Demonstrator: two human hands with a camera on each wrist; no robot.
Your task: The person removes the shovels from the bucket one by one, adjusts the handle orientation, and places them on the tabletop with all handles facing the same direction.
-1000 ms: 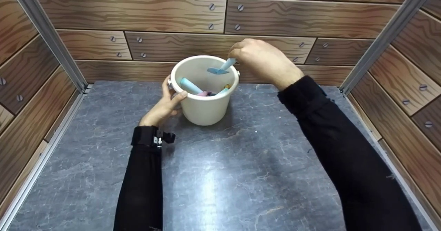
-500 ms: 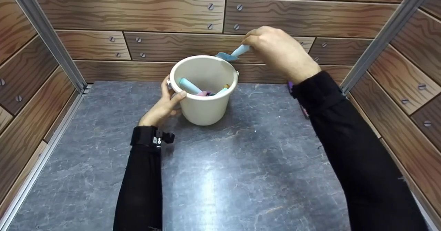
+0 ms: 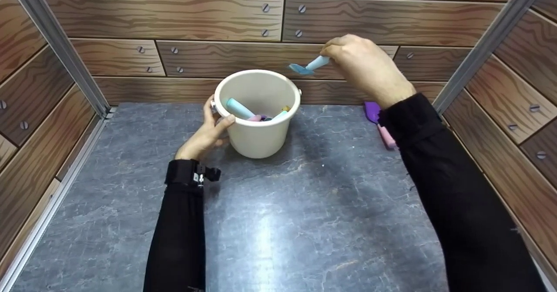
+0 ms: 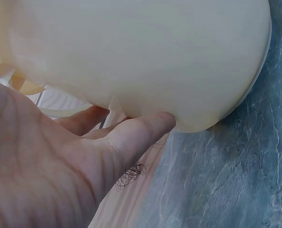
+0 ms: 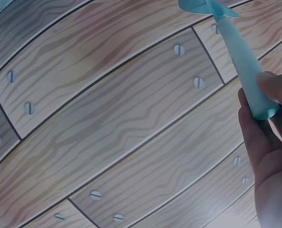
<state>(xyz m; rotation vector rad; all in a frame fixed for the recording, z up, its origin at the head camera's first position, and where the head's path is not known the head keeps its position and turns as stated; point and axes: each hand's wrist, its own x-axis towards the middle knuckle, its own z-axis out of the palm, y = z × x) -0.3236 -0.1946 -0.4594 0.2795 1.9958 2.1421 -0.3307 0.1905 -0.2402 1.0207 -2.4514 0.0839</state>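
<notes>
The right hand [image 3: 369, 68] has moved rightward and away from the cream plastic bucket [image 3: 259, 140]. The small light-blue toy spade [image 3: 310, 67], which a second ago was over the bucket's mouth, now hangs in the air beyond the rim, pinched by its round handle between thumb and fingers. The left hand [image 3: 208, 136] has stayed at the bucket's left side, spread wide, with its fingers touching the outer wall.

Because the right sleeve [image 3: 435, 170] has shifted, a toy spade with purple blade and pink handle [image 3: 385, 135] is now visible, lying on the grey marbled table [image 3: 109, 187].

For the work in hand, this probably means that one more piece is free from the bucket. A pale-blue round handle [image 3: 239, 108] and some pink and yellowish parts, not clearly visible, remain inside.
</notes>
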